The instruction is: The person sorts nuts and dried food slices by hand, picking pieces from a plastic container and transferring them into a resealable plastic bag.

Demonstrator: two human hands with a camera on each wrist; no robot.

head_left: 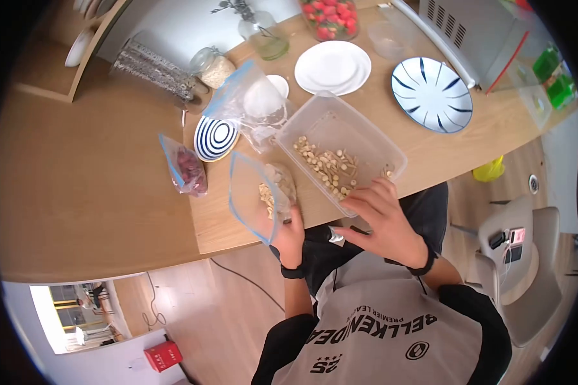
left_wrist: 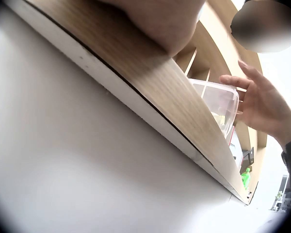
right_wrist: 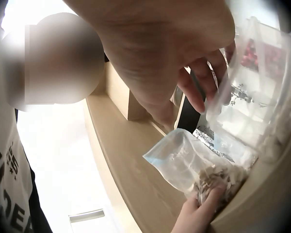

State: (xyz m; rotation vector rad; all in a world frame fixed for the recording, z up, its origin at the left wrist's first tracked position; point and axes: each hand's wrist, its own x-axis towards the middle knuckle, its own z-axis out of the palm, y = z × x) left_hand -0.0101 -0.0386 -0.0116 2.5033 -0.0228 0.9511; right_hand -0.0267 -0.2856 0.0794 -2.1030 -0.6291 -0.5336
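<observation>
My left hand [head_left: 290, 241] grips a clear zip bag [head_left: 253, 200] with a blue-edged mouth, the thumb along its side. Pale dried slices [right_wrist: 216, 177] lie in the bottom of this bag, which stands mouth open at the table's near edge. To its right is a clear plastic container [head_left: 370, 133] with small pale pieces [head_left: 327, 168] scattered over its floor. My right hand [head_left: 386, 224] hovers at the container's near right corner, fingertips over the rim and thumb spread away. In the left wrist view the right hand [left_wrist: 264, 104] appears beside the container wall with its fingers loosely extended.
Behind the bag lie a striped plate [head_left: 216, 137] and another zip bag [head_left: 247, 96] holding something white. A bag of dark red pieces [head_left: 190, 171] stands left. White plates [head_left: 332, 67], a blue-lined plate [head_left: 431, 95], a strawberry container [head_left: 329, 19] and a glass jar [head_left: 212, 67] stand farther back.
</observation>
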